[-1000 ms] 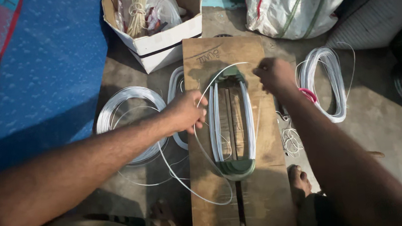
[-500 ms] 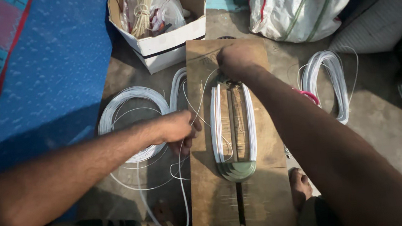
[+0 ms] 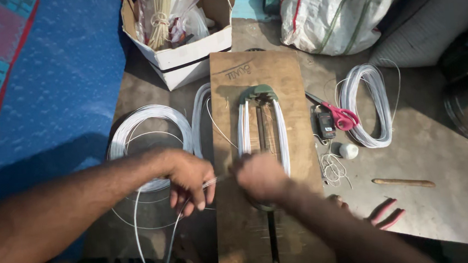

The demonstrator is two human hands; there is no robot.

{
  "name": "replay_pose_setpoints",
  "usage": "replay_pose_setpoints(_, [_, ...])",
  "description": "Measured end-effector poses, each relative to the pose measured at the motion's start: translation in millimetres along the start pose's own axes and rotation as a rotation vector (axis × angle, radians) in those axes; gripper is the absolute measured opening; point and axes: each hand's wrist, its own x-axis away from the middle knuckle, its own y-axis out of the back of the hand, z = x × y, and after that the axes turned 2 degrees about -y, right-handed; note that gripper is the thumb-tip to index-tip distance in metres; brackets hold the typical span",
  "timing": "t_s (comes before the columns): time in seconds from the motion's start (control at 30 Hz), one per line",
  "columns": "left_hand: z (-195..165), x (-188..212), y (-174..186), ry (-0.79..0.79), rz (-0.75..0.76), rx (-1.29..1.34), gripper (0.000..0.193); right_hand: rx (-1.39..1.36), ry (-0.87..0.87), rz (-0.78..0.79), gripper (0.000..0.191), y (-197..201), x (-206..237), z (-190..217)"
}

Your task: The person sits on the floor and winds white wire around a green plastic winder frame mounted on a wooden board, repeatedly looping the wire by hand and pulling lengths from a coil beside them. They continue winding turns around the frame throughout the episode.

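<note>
Both hands meet at the near end of one wooden board: left hand pinches a white wire, right hand closes, blurred, over the long wire winding, lengthwise on the board. Three loose white coils lie around; one pair of pink scissors.

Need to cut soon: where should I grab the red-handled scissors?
Take the red-handled scissors by the red finger loops, coming from above. They lie flat on the floor right of the wooden board, blades pointing up-left toward it, loops next to the white wire coil.
</note>
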Motion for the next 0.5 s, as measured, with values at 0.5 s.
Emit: replay_pose_setpoints(0.5, [-58.8, 47.9, -46.4, -0.057, 0.258, -0.312, 0.050, -0.799, -0.721, -0.474, 0.024, -88.7, 127.6, 48.8])
